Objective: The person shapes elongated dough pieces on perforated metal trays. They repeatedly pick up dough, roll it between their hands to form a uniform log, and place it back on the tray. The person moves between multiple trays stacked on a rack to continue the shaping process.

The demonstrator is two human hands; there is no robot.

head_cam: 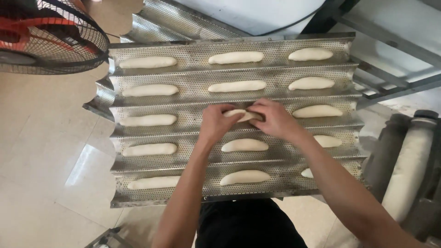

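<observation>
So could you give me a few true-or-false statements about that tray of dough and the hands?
1. Both hands, left hand and right hand, touch one dough piece. True.
2. The perforated metal tray has flat, smooth rows. False: it is formed into curved channels.
3. The dough pieces are round balls. False: they are long, finger-shaped pieces.
4. A fan stands at the upper left. True.
5. The held piece lies in the middle column. True.
</observation>
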